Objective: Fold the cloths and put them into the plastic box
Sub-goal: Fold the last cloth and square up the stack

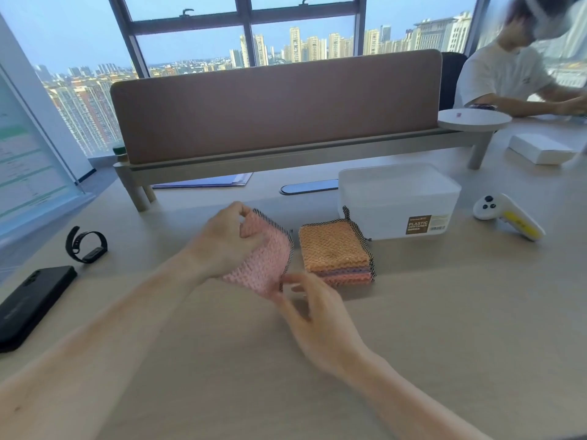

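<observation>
A pink waffle cloth (265, 257) with a black stitched edge is held above the desk, bent into a curve. My left hand (227, 239) grips its far upper edge with curled fingers. My right hand (313, 312), blurred, pinches the cloth's near lower corner. Just to the right lies a stack of folded cloths (336, 249), orange on top with purple and pink layers under it. Behind the stack stands the translucent plastic box (400, 201) with a brown label; its lid looks to be on.
A black phone (30, 304) and a black wristband (85, 246) lie at the left. A white and yellow controller (508, 219) sits right of the box. A brown desk divider (276, 106) runs across the back. Another person (508, 74) sits at the far right.
</observation>
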A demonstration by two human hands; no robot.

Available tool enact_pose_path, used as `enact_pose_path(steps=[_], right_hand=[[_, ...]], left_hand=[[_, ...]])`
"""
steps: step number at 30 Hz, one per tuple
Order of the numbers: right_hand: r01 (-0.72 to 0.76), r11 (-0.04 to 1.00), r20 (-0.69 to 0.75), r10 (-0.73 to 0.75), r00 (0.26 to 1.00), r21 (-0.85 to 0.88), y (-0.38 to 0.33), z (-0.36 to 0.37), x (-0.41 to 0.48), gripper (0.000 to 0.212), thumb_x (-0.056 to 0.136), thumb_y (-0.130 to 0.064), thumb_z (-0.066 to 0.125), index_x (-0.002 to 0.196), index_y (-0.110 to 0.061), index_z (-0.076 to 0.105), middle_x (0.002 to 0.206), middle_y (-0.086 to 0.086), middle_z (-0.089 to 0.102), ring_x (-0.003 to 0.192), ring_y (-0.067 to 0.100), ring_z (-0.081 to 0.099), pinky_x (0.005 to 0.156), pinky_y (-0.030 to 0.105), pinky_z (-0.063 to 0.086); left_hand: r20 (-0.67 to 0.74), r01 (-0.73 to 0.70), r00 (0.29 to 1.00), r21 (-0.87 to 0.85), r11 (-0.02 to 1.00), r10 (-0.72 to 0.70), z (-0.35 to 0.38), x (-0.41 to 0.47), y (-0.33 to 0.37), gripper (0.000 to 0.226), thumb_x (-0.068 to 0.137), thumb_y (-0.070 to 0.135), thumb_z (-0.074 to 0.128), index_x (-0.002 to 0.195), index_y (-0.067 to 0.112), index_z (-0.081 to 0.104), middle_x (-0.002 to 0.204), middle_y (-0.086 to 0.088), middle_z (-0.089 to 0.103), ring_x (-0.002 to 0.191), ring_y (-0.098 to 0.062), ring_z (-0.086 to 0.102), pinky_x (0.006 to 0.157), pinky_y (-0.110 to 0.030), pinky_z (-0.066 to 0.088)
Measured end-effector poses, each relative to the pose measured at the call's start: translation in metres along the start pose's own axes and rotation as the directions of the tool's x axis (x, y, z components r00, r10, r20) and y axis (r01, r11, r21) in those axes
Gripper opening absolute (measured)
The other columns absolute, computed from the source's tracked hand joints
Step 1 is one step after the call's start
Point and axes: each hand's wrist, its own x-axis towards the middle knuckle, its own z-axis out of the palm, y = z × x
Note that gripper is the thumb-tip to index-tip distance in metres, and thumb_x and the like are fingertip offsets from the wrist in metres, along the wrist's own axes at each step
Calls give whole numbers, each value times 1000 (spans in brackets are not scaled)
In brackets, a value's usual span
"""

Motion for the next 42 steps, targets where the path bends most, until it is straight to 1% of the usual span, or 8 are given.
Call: enact_pose_path(steps=[5,8,11,16,21,25,30,42], right_hand=[[-421,648,149,432,890,635,-18,-45,45,96,59,-69,79,136,-19,51,126,-4,66,106,14,71,95,42,59],[-473,435,298,412,861,766,-21,-82,71,65,81,-44,82,128,-4,61,116,10,74,92,23,77,77,36,65],[-437,584,197,429,881,684,-12,-111,89,36,94,-20,72,119,5,68,96,10,76,69,15,73,63,28,63],[-479,792,25,509,860,378,27,-124,114,44,88,-20,80,126,-3,66,108,12,75,93,23,73,82,38,63],[-487,829,-39,515,856,275,46,-121,116,45,87,-23,80,127,-8,65,112,10,72,104,25,70,93,42,59],[-433,880,-111,459,882,196,55,-118,113,41,86,-24,82,122,-10,66,103,4,71,97,24,71,89,45,61],[-397,917,-199,395,897,34,64,-115,105,36,84,-27,83,114,-13,69,87,-4,68,82,14,66,85,39,60],[-442,896,-164,429,888,-49,62,-120,95,36,92,-51,66,102,-16,66,103,6,71,93,23,67,87,39,55]], left_hand=[[72,93,995,-498,862,-65,-14,3,38,16,92,18,73,107,12,70,99,-8,79,86,-23,77,71,-35,63],[121,128,991,-649,750,-64,-3,12,57,16,95,14,70,109,8,72,100,-10,80,88,-24,78,72,-34,64],[139,210,978,-684,698,-158,23,27,63,19,92,18,74,108,7,70,107,-14,77,90,-26,76,77,-38,63],[130,292,953,-640,711,-274,71,51,49,39,88,26,78,118,4,66,116,-15,73,98,-26,72,88,-41,60],[-36,238,956,-480,844,-290,100,63,32,45,89,35,75,122,10,57,115,-11,65,94,-25,65,62,-29,51],[-142,140,971,-321,937,-194,110,63,26,45,89,42,74,119,17,52,91,4,61,82,-12,59,75,-34,47],[-201,46,975,-218,975,-91,116,61,25,45,89,36,76,121,16,50,80,12,57,72,3,51,58,-15,33],[-111,123,985,-105,987,-134,111,41,17,46,98,55,51,122,16,46,98,4,59,96,-23,61,79,-35,42]])
